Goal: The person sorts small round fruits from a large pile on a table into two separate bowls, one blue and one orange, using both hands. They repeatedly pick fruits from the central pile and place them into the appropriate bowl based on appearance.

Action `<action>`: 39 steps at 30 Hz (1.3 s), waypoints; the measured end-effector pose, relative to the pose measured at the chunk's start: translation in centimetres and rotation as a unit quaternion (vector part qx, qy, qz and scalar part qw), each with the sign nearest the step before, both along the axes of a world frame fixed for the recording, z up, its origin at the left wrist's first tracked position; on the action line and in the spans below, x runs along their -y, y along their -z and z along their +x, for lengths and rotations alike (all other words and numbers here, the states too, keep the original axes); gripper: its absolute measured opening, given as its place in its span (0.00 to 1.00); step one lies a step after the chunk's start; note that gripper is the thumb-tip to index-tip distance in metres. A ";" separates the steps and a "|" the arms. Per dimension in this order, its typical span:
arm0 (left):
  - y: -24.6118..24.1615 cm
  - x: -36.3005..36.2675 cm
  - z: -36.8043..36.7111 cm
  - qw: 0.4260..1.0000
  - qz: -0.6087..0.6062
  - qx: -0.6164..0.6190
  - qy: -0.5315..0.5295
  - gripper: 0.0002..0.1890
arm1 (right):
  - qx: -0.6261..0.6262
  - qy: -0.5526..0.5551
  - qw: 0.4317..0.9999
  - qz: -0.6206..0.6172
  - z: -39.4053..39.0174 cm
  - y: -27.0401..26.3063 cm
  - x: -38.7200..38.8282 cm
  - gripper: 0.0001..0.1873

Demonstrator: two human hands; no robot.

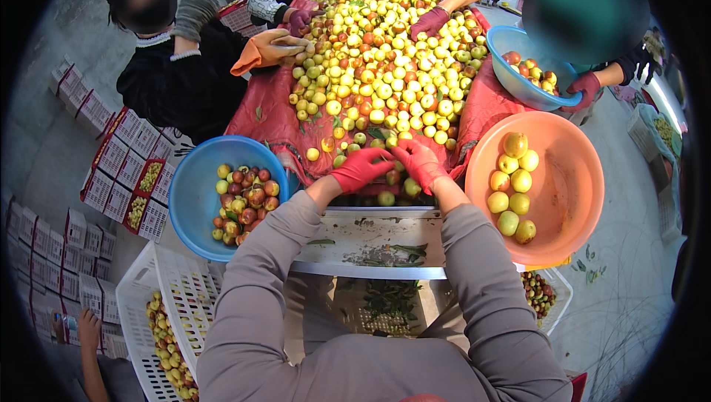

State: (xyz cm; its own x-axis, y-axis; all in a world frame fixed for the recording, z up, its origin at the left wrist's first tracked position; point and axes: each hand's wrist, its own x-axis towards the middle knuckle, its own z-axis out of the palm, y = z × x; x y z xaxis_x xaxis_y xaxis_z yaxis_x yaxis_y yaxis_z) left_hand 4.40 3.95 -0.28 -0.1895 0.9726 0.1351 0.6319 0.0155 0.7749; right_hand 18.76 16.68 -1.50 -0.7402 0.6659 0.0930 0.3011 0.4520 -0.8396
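Observation:
A heap of yellow-green and reddish-brown jujubes (383,69) covers a table lined with red sheeting (261,113). At its near edge, my left hand (361,170) and my right hand (417,164), both in red gloves, reach in from either side with fingertips close together. Loose jujubes lie under and around the fingers. Whether either hand grips one is hidden. Left of my hands stands a blue basin (189,207) partly filled with mostly reddish jujubes. To the right, an orange basin (561,191) holds several larger, mostly yellow-green ones.
A worn metal tray edge (355,235) with leaves lies below my forearms. White crates (183,291) of jujubes flank me. Co-workers' gloved hands reach the heap from both sides; one on the right holds a blue basin (533,94). Stacked cartons (125,163) stand at left.

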 end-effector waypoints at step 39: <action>1.2 -8.7 -14.6 0.866 -0.119 -0.313 -0.371 0.48 | 0.067 -0.010 0.996 0.052 0.5 -2.1 2.0 0.18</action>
State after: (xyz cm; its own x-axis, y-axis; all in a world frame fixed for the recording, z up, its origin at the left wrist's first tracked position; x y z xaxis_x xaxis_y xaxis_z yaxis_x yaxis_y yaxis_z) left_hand -10.18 12.68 -1.45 -0.7369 0.6285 0.2489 0.6743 0.7098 0.2038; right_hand 19.29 14.70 0.55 -0.7636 0.6429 0.0603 0.3973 0.5413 -0.7410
